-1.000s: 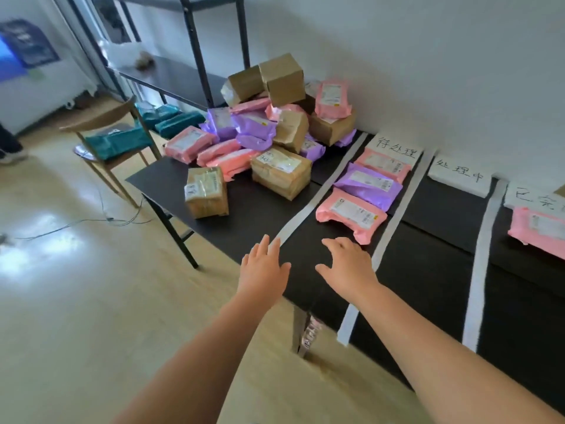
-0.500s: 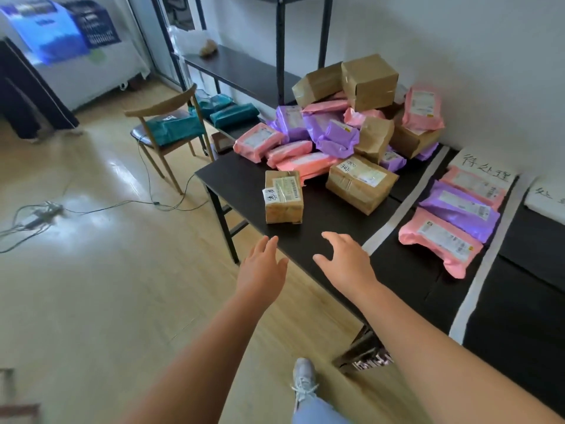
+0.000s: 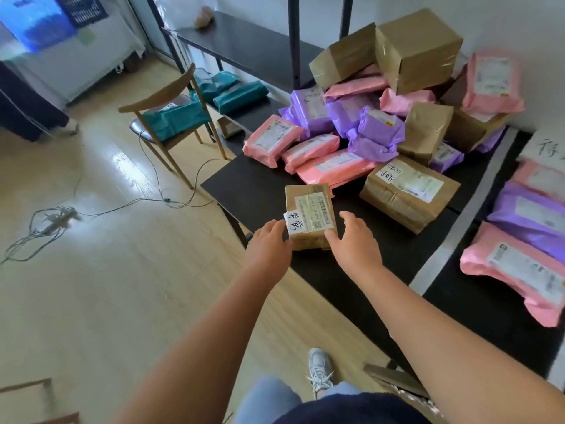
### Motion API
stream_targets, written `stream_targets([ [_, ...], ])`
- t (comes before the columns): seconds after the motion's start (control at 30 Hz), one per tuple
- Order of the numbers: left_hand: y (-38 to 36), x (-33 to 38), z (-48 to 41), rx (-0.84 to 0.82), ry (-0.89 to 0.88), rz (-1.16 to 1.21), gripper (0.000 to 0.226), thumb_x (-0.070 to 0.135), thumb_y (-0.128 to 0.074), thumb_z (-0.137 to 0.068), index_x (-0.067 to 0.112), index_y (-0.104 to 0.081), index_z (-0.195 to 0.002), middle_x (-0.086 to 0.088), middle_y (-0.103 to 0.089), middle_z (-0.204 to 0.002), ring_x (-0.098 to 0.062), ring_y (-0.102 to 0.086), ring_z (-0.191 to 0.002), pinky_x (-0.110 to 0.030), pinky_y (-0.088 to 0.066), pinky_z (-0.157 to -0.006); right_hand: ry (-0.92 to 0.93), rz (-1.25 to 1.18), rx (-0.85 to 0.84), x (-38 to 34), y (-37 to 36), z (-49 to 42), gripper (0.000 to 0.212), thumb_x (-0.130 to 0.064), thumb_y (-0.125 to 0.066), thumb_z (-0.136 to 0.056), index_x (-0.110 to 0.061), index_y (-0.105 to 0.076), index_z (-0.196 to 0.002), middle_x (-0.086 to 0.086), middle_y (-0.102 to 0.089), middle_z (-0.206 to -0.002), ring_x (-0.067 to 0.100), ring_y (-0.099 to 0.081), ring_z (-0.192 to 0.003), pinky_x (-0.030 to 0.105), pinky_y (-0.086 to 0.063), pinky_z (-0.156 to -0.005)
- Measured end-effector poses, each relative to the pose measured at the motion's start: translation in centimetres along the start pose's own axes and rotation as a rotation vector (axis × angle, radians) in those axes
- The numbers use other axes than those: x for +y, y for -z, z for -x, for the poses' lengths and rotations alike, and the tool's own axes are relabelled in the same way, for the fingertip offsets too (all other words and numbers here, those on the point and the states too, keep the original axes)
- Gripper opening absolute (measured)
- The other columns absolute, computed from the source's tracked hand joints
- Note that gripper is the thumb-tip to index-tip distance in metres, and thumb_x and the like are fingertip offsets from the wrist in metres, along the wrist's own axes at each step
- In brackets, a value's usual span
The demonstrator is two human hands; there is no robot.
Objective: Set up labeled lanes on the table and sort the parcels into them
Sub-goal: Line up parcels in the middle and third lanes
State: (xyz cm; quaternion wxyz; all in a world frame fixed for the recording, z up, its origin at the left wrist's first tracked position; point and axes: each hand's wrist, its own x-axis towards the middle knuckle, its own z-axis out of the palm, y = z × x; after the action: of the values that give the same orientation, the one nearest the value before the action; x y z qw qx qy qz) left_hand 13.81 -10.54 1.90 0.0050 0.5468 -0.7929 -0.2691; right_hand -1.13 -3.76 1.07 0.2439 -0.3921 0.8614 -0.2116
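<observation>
Your left hand [image 3: 269,249] and right hand [image 3: 354,243] flank the small brown box [image 3: 310,209] near the desk's [image 3: 250,185] front left corner. Both sets of fingers are released and fairly straight, touching its sides rather than clenched round it. The parcel pile [image 3: 367,123] sits behind it, and a white strip [image 3: 458,228] runs to its right.

Bright daylight, glare on the floor [image 3: 128,162]; edges bend, slight blur
</observation>
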Motion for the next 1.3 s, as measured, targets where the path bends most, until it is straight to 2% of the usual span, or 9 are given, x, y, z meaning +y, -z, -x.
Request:
stream_targets([
  [0.2, -0.1, 0.0, -5.5, -0.07, -0.063, -0.008, 0.05, 0.026, -0.046, -0.102, 0.022, -0.034, -0.15, 0.002, -0.033, -0.155, -0.022, -0.035, -0.139, -0.04, -0.04, -0.108, -0.049, 0.06, -0.005, -0.5, -0.6, -2.2, 0.06, -0.045, -0.056, -0.096, -0.021, -0.037, -0.148, 0.006, -0.05, -0.137, 0.023, -0.053, -0.122, 0.042, -0.049, -0.097],
  [0.33, 0.1, 0.0, -9.6, -0.069, -0.179, -0.057, 0.049, 0.022, -0.045, -0.101, 0.022, -0.034, -0.149, 0.001, -0.026, -0.158, -0.022, -0.031, -0.141, -0.04, -0.041, -0.108, -0.14, 0.124, -0.004, -1.0, -1.2, -2.9, 0.063, -0.048, -0.058, -0.095, -0.02, -0.037, -0.147, 0.005, -0.05, -0.137, 0.023, -0.053, -0.121, 0.039, -0.049, -0.096],
  [0.5, 1.0, -0.5, -13.6, -0.195, -0.305, -0.118, 0.057, 0.02, -0.042, -0.101, 0.026, -0.024, -0.154, -0.004, -0.01, -0.165, -0.023, -0.01, -0.152, -0.045, -0.023, -0.121, -0.317, 0.106, 0.027, -2.5, -2.9, -2.6, 0.066, -0.054, -0.055, -0.095, -0.02, -0.034, -0.148, 0.005, -0.052, -0.138, 0.023, -0.055, -0.123, 0.04, -0.046, -0.099],
  [0.6, 0.9, -1.0, -15.1, -0.228, -0.364, -0.161, 0.057, 0.023, -0.042, -0.103, 0.021, -0.022, -0.155, -0.005, -0.018, -0.163, -0.022, -0.016, -0.15, -0.042, -0.023, -0.121, -0.402, 0.013, 0.07, -3.4, -4.3, -2.0, 0.068, -0.049, -0.058, -0.095, -0.02, -0.03, -0.15, 0.006, -0.05, -0.142, 0.024, -0.053, -0.126, 0.041, -0.047, -0.101],
  [0.7, 0.5, -1.4, -14.7, -0.214, -0.388, -0.113, 0.05, 0.024, -0.044, -0.101, 0.018, -0.032, -0.149, -0.006, -0.036, -0.15, -0.024, -0.035, -0.136, -0.041, -0.039, -0.109, -0.483, -0.135, 0.124, -3.7, -5.5, -0.8, 0.078, -0.042, -0.065, -0.093, -0.021, -0.021, -0.154, 0.005, -0.047, -0.148, 0.024, -0.05, -0.132, 0.044, -0.047, -0.104],
  [0.83, 0.1, -1.4, -13.0, -0.219, -0.354, -0.029, 0.045, 0.028, -0.05, -0.098, 0.016, -0.037, -0.14, -0.005, -0.042, -0.134, -0.022, -0.04, -0.123, -0.038, -0.046, -0.098, -0.563, -0.203, 0.165, -3.2, -5.8, 0.4, 0.086, -0.04, -0.067, -0.091, -0.019, -0.015, -0.156, 0.003, -0.049, -0.147, 0.023, -0.05, -0.133, 0.043, -0.047, -0.103],
  [1.03, -1.5, -0.6, -10.8, -0.267, -0.228, 0.047, 0.047, 0.038, -0.057, -0.095, 0.012, -0.045, -0.131, -0.006, -0.042, -0.128, -0.023, -0.039, -0.12, -0.04, -0.043, -0.1, -0.603, -0.244, 0.131, -1.9, -5.0, 1.4, 0.061, -0.042, -0.058, -0.097, -0.017, -0.034, -0.148, 0.001, -0.058, -0.136, 0.019, -0.061, -0.119, 0.026, -0.05, -0.076],
  [1.17, -1.9, 0.5, -10.4, -0.29, -0.136, 0.093, 0.045, 0.037, -0.055, -0.096, 0.01, -0.049, -0.131, -0.008, -0.047, -0.128, -0.026, -0.045, -0.12, -0.043, -0.046, -0.101, -0.605, -0.256, 0.038, -0.4, -4.9, 1.7, 0.038, -0.043, -0.049, -0.101, -0.019, -0.054, -0.13, -0.002, -0.066, -0.123, 0.012, -0.062, -0.092, 0.031, -0.056, -0.078],
  [1.3, -1.3, 1.6, -9.9, -0.289, -0.125, 0.154, 0.043, 0.035, -0.059, -0.093, 0.013, -0.047, -0.128, -0.004, -0.052, -0.125, -0.024, -0.053, -0.115, -0.045, -0.052, -0.094, -0.598, -0.338, 0.074, -0.1, -4.2, 1.7, 0.033, -0.039, -0.048, -0.102, -0.018, -0.056, -0.127, -0.002, -0.065, -0.124, 0.01, -0.059, -0.089, 0.025, -0.052, -0.071],
])
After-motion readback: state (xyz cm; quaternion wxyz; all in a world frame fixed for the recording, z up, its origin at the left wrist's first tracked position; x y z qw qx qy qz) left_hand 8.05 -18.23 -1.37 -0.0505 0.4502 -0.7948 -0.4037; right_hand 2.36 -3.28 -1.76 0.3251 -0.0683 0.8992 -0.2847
